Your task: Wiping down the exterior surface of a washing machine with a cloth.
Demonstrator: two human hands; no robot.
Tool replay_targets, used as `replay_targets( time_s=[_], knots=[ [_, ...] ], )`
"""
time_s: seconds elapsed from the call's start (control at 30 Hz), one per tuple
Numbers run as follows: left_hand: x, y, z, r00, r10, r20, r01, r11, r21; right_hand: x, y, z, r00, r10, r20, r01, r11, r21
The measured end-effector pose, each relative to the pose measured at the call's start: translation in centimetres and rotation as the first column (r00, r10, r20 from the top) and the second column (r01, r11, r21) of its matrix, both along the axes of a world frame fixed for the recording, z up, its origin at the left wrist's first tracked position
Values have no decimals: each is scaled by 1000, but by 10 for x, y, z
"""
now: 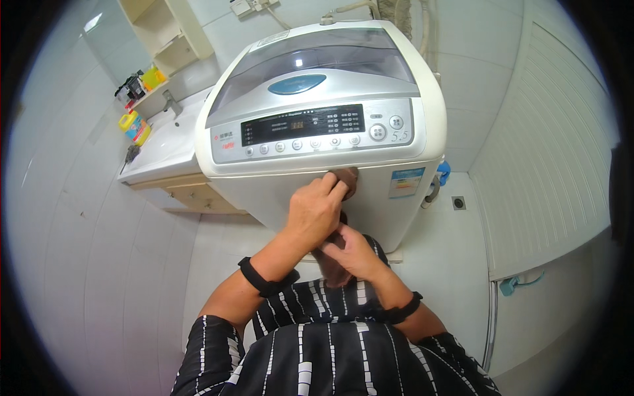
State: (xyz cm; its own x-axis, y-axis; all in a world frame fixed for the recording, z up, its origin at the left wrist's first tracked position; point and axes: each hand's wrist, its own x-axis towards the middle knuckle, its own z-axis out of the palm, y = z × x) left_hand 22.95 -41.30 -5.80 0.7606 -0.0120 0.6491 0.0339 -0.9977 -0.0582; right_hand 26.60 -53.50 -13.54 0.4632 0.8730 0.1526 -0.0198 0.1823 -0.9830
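Observation:
A thin brown fabric piece, sheer in its lower part and much like a stocking, hangs between my hands in front of a top-loading washing machine. My left hand is closed on its upper end, close under the front edge of the control panel. Lower down, my right hand pinches the fabric between thumb and fingers. The hands partly hide the fabric, so I cannot tell if it is one piece. The machine's tinted lid is down, and digits are lit on the panel.
At the left, a washbasin with a tap holds a yellow bottle on its edge. A drawer cabinet sits below it. A floor drain and a ribbed white door panel are at the right.

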Motion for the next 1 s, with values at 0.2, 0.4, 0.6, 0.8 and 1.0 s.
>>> replay_targets(
  time_s=[0.2, 0.4, 0.6, 0.8, 1.0],
  knots=[
    [37, -33, 0, 995, -92, -39, 92, 996, 1, 27, -23, -12, 995, -46, -90, 46, 999, 0],
    [71, -61, -4, 986, -147, -78, 142, 987, -75, 43, -47, -9, 975, -184, -125, 186, 983, 5],
    [61, -56, 1, 985, -127, -115, 122, 992, -43, 39, -49, -6, 975, -161, -156, 162, 987, -8],
    [57, -57, 8, 984, -93, -153, 94, 996, -2, 37, -44, -20, 985, -125, -115, 134, 988, 75],
    [82, -78, 5, 982, -106, -159, 113, 993, 37, 48, -60, -8, 959, -231, -162, 237, 971, 21]
  ],
)
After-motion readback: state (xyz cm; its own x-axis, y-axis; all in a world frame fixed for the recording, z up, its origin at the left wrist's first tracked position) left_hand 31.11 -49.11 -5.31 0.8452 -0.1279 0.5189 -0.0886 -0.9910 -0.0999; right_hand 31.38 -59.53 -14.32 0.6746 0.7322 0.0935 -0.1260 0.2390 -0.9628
